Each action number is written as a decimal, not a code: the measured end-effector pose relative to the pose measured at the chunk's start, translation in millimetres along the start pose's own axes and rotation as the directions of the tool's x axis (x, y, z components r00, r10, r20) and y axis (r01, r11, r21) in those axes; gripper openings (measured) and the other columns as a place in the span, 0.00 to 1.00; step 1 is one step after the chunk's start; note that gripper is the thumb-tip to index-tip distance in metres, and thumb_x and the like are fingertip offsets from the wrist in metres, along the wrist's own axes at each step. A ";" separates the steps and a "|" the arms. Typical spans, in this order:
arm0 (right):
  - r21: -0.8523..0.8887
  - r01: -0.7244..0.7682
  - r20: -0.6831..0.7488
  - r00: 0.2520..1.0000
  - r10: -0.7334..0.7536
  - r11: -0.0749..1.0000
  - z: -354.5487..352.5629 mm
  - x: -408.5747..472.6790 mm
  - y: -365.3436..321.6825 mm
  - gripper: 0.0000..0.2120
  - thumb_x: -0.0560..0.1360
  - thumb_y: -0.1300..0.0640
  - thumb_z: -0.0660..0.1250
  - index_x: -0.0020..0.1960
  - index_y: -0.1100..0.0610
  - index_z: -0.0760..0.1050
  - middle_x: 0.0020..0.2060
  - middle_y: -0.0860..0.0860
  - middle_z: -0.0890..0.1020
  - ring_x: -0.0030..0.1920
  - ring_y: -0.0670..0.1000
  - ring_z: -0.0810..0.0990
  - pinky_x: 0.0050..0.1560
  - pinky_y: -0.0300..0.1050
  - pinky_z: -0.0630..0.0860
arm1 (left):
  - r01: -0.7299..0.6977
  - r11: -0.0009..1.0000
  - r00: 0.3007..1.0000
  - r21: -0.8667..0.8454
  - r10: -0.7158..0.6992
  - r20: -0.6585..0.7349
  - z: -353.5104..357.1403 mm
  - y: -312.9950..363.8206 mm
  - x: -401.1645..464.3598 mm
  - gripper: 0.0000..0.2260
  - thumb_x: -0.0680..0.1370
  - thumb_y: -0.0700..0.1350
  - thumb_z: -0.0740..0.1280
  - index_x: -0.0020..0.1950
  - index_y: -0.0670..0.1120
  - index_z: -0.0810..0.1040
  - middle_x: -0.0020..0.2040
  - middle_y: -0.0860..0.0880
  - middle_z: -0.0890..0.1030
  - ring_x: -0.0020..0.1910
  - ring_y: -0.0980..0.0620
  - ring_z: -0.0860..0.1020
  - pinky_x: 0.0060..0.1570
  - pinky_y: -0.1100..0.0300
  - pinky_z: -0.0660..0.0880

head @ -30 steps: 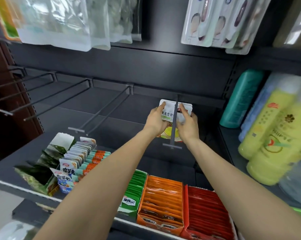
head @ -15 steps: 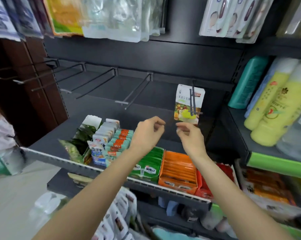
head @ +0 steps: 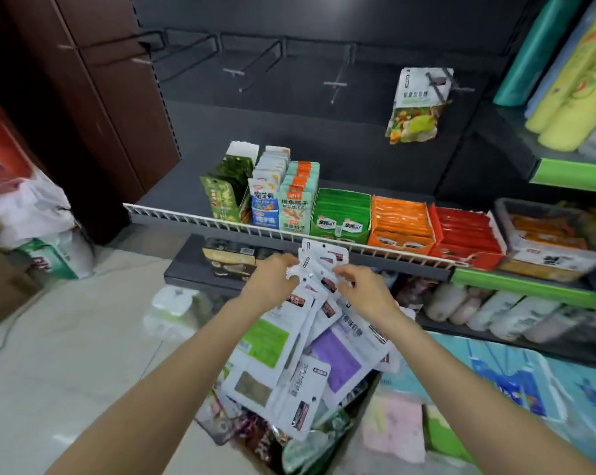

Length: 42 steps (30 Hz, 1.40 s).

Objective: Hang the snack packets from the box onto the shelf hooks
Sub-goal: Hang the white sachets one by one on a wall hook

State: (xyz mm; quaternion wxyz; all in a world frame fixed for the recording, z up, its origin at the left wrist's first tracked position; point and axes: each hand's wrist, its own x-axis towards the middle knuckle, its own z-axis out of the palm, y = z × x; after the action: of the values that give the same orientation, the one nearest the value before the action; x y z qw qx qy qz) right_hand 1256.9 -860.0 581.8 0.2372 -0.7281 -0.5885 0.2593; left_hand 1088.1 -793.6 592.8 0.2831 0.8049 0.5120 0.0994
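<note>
Both hands (head: 272, 275) (head: 365, 289) pinch boxed snack packets (head: 320, 269) (1 hung (head: 416, 104)).

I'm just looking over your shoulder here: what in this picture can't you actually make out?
- Head view: the box under the snack packets is covered by the heap.
- How many packets the left hand and right hand are touching: fingers and overlapping packets hide it.
- Small print on the hung packet: too blurred.
- Yellow bottles: cut off by the right edge.
</note>
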 end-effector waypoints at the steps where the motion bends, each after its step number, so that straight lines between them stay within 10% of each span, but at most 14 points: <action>1: -0.040 0.001 0.017 1.000 0.000 0.999 7.6 -3.3 -1.2 0.18 0.78 0.62 0.61 0.68 0.58 0.71 0.67 0.54 0.73 0.67 0.53 0.71 0.64 0.43 0.66 | 0.012 1.000 0.999 0.015 -0.013 0.052 3.5 -9.9 -4.9 0.21 0.78 0.45 0.65 0.71 0.43 0.68 0.70 0.43 0.70 0.66 0.45 0.71 0.63 0.56 0.68; 9: -0.197 -0.005 0.090 0.996 0.023 0.980 52.8 -4.5 -6.7 0.20 0.77 0.63 0.62 0.69 0.57 0.69 0.64 0.58 0.71 0.67 0.57 0.67 0.67 0.45 0.63 | 0.150 0.981 0.951 0.122 -0.177 0.255 33.3 -52.6 -29.9 0.49 0.69 0.59 0.73 0.78 0.51 0.44 0.78 0.44 0.41 0.76 0.40 0.48 0.71 0.44 0.58; 18: -0.149 -0.058 -0.118 0.992 0.041 0.987 62.1 0.0 -14.2 0.04 0.76 0.64 0.65 0.50 0.63 0.77 0.59 0.56 0.71 0.64 0.55 0.67 0.63 0.43 0.65 | 0.194 0.975 0.965 0.111 -0.210 0.157 52.6 -53.8 -46.3 0.53 0.67 0.62 0.73 0.77 0.49 0.39 0.77 0.42 0.42 0.76 0.42 0.45 0.72 0.45 0.55; 24: 0.227 -0.048 -0.106 0.992 0.073 0.973 42.7 -10.0 -29.5 0.11 0.77 0.62 0.62 0.38 0.51 0.65 0.34 0.47 0.72 0.35 0.47 0.70 0.40 0.43 0.66 | 0.004 0.995 0.998 -0.103 0.003 0.068 36.7 -46.9 -48.0 0.40 0.72 0.46 0.70 0.78 0.44 0.51 0.75 0.41 0.59 0.73 0.44 0.61 0.68 0.58 0.62; 26: 0.278 -0.059 -0.151 0.983 0.104 0.959 30.7 -13.0 -36.1 0.11 0.78 0.61 0.61 0.38 0.51 0.65 0.32 0.47 0.70 0.34 0.48 0.70 0.40 0.50 0.71 | -0.093 0.983 0.996 -0.159 0.092 -0.017 23.2 -39.6 -48.5 0.28 0.75 0.39 0.65 0.75 0.44 0.62 0.67 0.43 0.73 0.56 0.48 0.76 0.50 0.67 0.68; 30: 0.487 -0.053 -0.186 0.969 0.163 0.872 10.2 -18.8 -54.7 0.06 0.78 0.62 0.59 0.42 0.56 0.67 0.38 0.52 0.72 0.44 0.55 0.74 0.45 0.59 0.80 | -0.215 0.952 0.951 -0.218 0.153 -0.270 -0.6 -21.3 -48.1 0.17 0.80 0.40 0.60 0.69 0.47 0.73 0.41 0.48 0.81 0.29 0.59 0.72 0.32 0.72 0.66; 35: 0.605 0.059 -0.268 0.954 0.134 0.794 -11.7 -20.1 -79.0 0.06 0.78 0.62 0.59 0.42 0.58 0.67 0.38 0.52 0.70 0.44 0.53 0.71 0.49 0.61 0.79 | -0.335 0.911 0.929 -0.241 0.277 -0.245 -21.1 24.4 -47.4 0.22 0.77 0.48 0.67 0.70 0.47 0.71 0.62 0.47 0.79 0.59 0.51 0.78 0.57 0.64 0.71; 42: 0.627 0.217 -0.332 0.943 0.005 0.748 -68.7 -11.2 -75.7 0.05 0.79 0.55 0.62 0.44 0.52 0.73 0.47 0.50 0.80 0.54 0.50 0.79 0.56 0.48 0.77 | -0.468 0.854 0.833 -0.229 0.338 -0.438 -46.9 78.2 -25.7 0.13 0.80 0.38 0.61 0.62 0.44 0.78 0.45 0.47 0.84 0.40 0.49 0.80 0.38 0.60 0.74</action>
State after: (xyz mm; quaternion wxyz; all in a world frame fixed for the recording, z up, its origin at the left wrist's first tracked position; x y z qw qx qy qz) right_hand 1244.5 -859.0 683.9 0.5817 -0.5952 -0.4556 0.3161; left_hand 1115.4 -824.3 678.2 0.2795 0.8020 0.3493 0.3960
